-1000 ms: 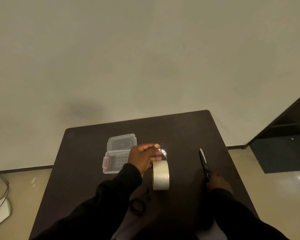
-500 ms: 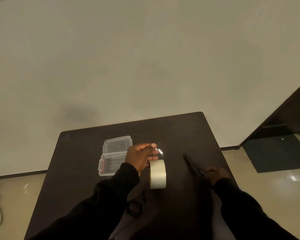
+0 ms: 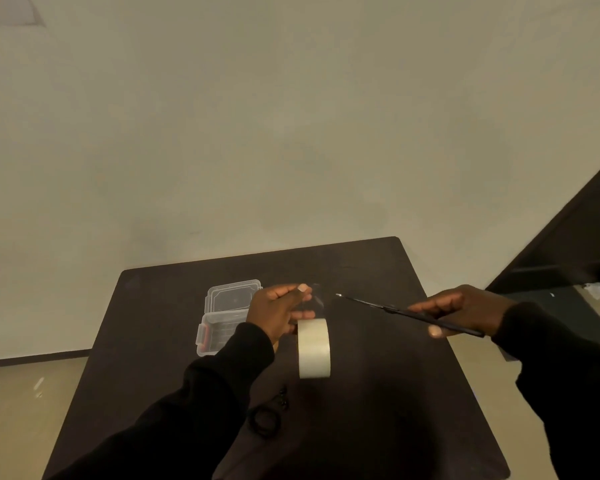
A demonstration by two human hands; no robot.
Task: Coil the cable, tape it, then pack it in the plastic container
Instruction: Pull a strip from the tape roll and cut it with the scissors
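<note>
My left hand (image 3: pixel 279 311) pinches the pulled-out clear end of a roll of tape (image 3: pixel 313 348), and the roll hangs below the fingers above the dark table (image 3: pixel 378 393). My right hand (image 3: pixel 465 311) holds black scissors (image 3: pixel 395 311) in the air, their tip pointing left at the stretched strip of tape. The black cable (image 3: pixel 267 415) lies coiled on the table near my left forearm. The clear plastic container (image 3: pixel 219 323) with a red latch stands open behind my left hand, its lid tipped back.
A plain wall rises just behind the table's far edge. On the right is a dark doorway or cabinet (image 3: pixel 568 244) with a dark mat on the floor. The floor at left shows a few small scraps.
My right hand has lifted the scissors off the table and swung them left toward the tape. My left hand keeps the tape roll in nearly the same spot.
</note>
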